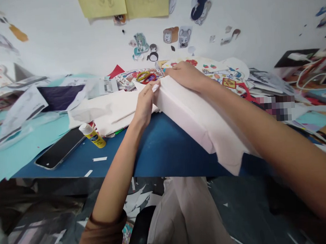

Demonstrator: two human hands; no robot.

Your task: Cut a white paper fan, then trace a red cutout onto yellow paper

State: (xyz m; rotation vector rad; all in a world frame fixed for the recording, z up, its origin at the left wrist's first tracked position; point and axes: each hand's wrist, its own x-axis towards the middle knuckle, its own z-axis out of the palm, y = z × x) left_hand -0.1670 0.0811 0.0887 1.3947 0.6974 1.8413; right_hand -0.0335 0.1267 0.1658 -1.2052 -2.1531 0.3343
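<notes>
A long box-like shape covered in white paper lies aslant over the table in front of me. Its paper sticks out as a loose, uneven flap at the near right end. My left hand grips the far left corner of this paper, thumb and fingers pressed together. Over the far end bends my right hand, its fingers closed down on the paper's edge; the fingertips are partly hidden. Just beyond the hands lie yellow and red loops that look like scissors handles. White paper sheets are stacked left of my left hand.
A yellow glue bottle with a white cap stands left of my left forearm, beside a black phone. Turquoise sheets cover the table's left side. Papers and cut-outs crowd the back and right. Paper scraps litter the floor.
</notes>
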